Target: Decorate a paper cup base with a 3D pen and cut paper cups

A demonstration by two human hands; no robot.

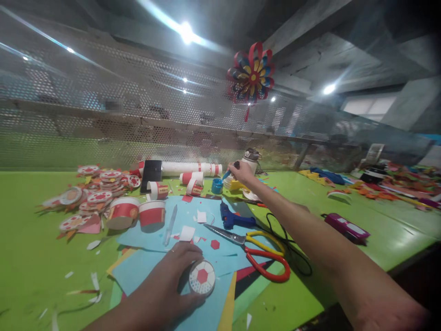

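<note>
Bare R forearm [320,234] crosses a green bench [34,276], its R hand [243,172] gripping a slim blue-ended tool [226,174], brush or pen too small to tell, just above a blue jar [217,186], in the head view. L hand [174,273] pinches a round white disc [202,277] w/ red hexagon and blue specks btwn thumb and fingers, over light-blue paper [138,269]. Open-bladed scissors [229,236] lie nearby w/ a blue glue gun [237,220]; red-and-white cups [152,215] and piled discs [99,197] sit to L. Risks, as judged: an overloaded tip could drip blue on the paper or smear the disc's white panels; a knock to the jar could spill it among the cups; R wrist or forearm, coming back low, could catch the gun's cord [311,269] or scissors, dragging either into the disc; too tight a L pinch could smudge wet specks, too loose could let the disc slip.
</note>
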